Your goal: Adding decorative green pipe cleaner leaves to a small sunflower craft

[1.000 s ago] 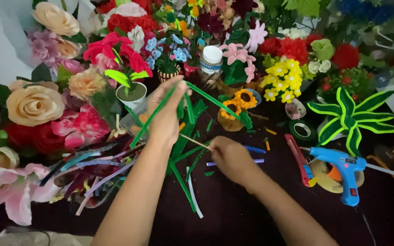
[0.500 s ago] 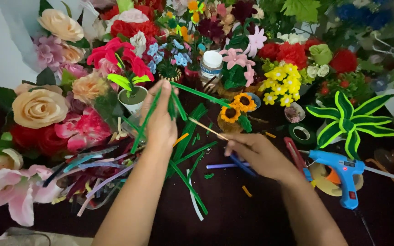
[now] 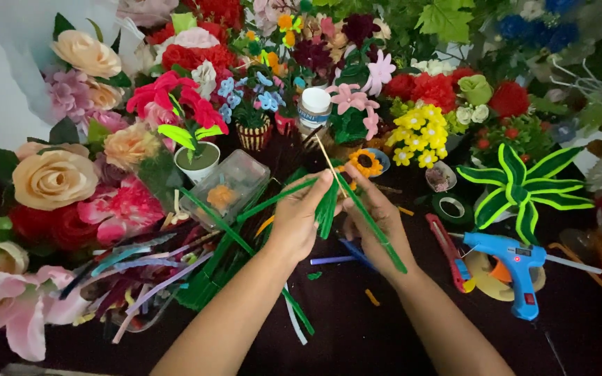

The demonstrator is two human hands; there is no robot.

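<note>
My left hand (image 3: 299, 217) and my right hand (image 3: 374, 221) meet above the dark table (image 3: 357, 327), fingers closed together on a bundle of green fuzzy stems (image 3: 327, 203). A thin wooden stick (image 3: 327, 159) rises from between the fingertips toward the back. One green stem (image 3: 379, 233) runs down over my right hand; other long green stems (image 3: 221, 221) slant off to the left under my left hand. Which hand grips the stick I cannot make out.
Artificial flowers crowd the left and back, with a big cream rose (image 3: 53, 179). A clear plastic box (image 3: 226, 188), a white-lidded jar (image 3: 314, 108), a blue glue gun (image 3: 513, 263), a red cutter (image 3: 449, 251), tape roll (image 3: 452, 207) and a green-striped leaf piece (image 3: 520, 188) surround the hands.
My right hand rose from the table and joined the left. Both hands now hold the green stems and stick together, nearer the middle.
</note>
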